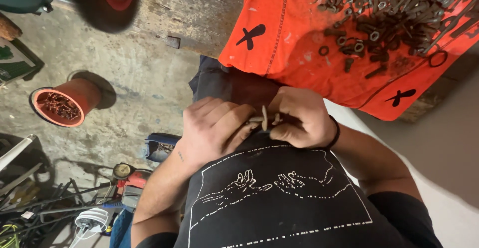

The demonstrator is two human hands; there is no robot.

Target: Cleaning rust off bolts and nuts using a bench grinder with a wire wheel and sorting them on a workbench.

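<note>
Bolt (263,119) lies sideways between the two hands, left hand (212,128) pinching one end, right hand (299,118) pinching the other, well below the orange cloth (289,43).

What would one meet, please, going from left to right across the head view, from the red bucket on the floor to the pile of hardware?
Red bucket → left hand → bolt with washer → right hand → pile of rusty nuts and bolts on the orange cloth.

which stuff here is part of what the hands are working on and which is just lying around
In hand:
- left hand and right hand, both gripping the bolt with washer
- pile of nuts and bolts on the orange cloth

Lying about:
- orange bucket
- black wheel
- cables and tools on the floor
</note>
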